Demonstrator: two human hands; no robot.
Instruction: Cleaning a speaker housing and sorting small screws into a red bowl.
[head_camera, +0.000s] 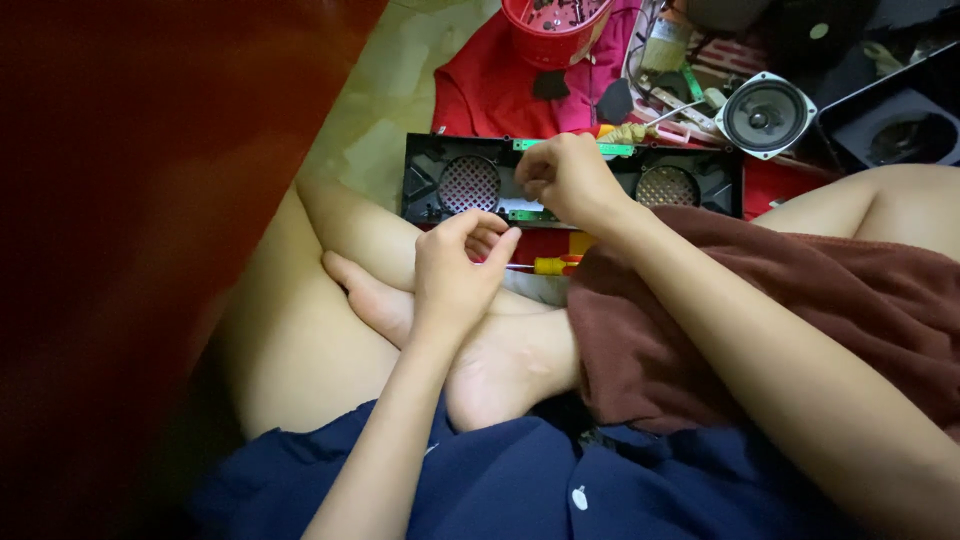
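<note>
Floor: pale tiles (385, 110), red cloth (490, 85) spread at the far side.
Black speaker housing (480, 165): lies on the cloth's near edge, two round grilles.
Right hand (570, 180): over housing's middle, fingers pinched; what they hold, cannot tell.
Left hand (455, 270): loosely curled, apparently holding nothing, above crossed legs.
Screwdriver (550, 265): just beside the left hand.
Loose speaker (765, 113): far right.

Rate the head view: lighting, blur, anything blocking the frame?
Head view: dim and warm; a blurred dark red shape fills the left third, too near to focus on. The hands, left and right, and the black panel are lit and fairly sharp. The speaker shows mild glare; the far right corner is in shadow.
</note>
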